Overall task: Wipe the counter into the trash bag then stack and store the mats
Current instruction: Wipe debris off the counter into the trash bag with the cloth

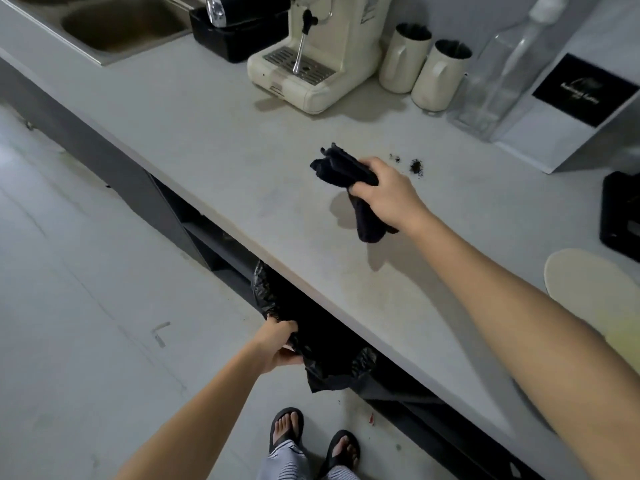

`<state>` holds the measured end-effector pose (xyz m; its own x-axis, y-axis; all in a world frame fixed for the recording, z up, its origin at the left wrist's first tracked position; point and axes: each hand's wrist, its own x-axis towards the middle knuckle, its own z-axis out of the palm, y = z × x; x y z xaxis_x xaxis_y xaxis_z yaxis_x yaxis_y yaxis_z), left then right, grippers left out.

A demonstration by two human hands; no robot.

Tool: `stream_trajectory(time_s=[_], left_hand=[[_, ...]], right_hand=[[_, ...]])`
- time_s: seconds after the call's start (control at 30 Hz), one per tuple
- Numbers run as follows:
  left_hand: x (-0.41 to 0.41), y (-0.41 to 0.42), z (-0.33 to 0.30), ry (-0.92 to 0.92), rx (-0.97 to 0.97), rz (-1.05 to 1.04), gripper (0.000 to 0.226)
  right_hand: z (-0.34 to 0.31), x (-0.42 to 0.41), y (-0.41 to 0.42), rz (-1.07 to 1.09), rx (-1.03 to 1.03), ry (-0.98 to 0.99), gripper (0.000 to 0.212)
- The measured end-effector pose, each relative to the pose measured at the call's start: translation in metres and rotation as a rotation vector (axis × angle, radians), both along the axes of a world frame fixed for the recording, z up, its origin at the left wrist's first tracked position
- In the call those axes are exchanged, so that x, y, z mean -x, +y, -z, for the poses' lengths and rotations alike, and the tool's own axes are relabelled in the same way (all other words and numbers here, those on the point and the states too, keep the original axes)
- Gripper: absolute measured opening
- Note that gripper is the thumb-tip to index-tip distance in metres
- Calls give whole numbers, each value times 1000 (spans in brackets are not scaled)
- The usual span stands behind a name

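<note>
My right hand grips a bunched black cloth just above the grey counter; one end of the cloth hangs below my fist. Small dark heaps of coffee grounds lie on the counter just right of that hand. Below the counter's front edge my left hand holds the rim of a black trash bag, whose open mouth sits under the edge. A round cream mat lies at the right, partly hidden by my right forearm.
At the back stand a cream espresso machine, two cream jugs, a clear glass bottle and a white box with a black label. A steel sink is at far left. A black tray sits at the right edge.
</note>
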<state>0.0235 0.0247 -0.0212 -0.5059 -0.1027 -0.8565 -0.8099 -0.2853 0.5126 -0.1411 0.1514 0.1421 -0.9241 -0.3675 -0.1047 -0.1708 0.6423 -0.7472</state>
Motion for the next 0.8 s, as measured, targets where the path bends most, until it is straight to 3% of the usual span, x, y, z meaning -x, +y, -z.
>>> stream_trajectory(time_s=[0.23,0.37,0.57,0.8], left_hand=[[0,5,-11,8,17,3,27],[2,9,-11,10,11,-46,21],[1,19,-11,0,47,-105,14],[5,36,-17,-50,109,-202,23]], right_hand=[[-12,12,105,442,127,-26,20],[-4,25,157,599,90,-28,29],[12,74,184,590,-21,-7,31],[31,146,174,459,-219,61,33]])
